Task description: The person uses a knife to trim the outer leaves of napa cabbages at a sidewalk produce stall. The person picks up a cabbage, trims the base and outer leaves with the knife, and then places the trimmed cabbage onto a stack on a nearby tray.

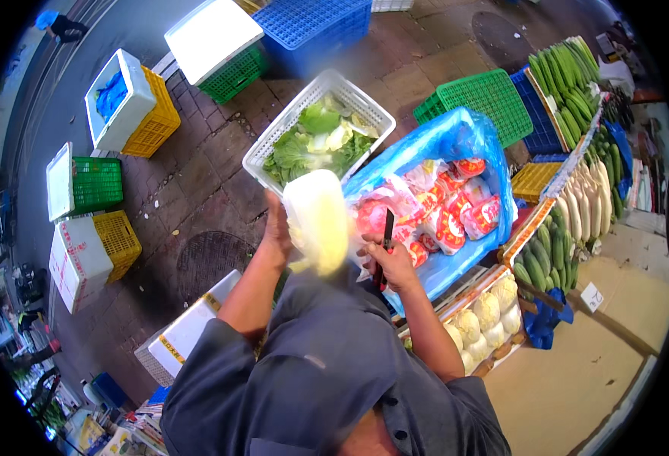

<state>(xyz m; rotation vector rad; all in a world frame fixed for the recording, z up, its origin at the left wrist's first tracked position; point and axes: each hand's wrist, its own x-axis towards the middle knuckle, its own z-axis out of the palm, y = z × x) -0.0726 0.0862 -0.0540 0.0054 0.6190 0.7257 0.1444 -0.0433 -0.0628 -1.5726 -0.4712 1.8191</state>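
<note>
My left hand (pixel 277 228) grips a pale yellow-white napa cabbage (pixel 317 220) upright; part of it is blurred. My right hand (pixel 384 262) is closed on a dark knife (pixel 389 232) with its blade pointing up, just right of the cabbage. Beyond the cabbage stands a white perforated crate (pixel 262 156) holding loose green leaves (pixel 319 133). To the right, a blue-lined box (pixel 486 129) holds several bagged items (pixel 479 216) in white-and-red wrapping, close to my right hand.
Stacked crates and foam boxes (pixel 144 114) line the left and top of the paving (pixel 197 190). A green crate (pixel 486 106) and produce display (pixel 555 251) stand right, beside cardboard (pixel 585 372). Pale vegetables (pixel 486 319) lie below. A distant person (pixel 64 26) is at top left.
</note>
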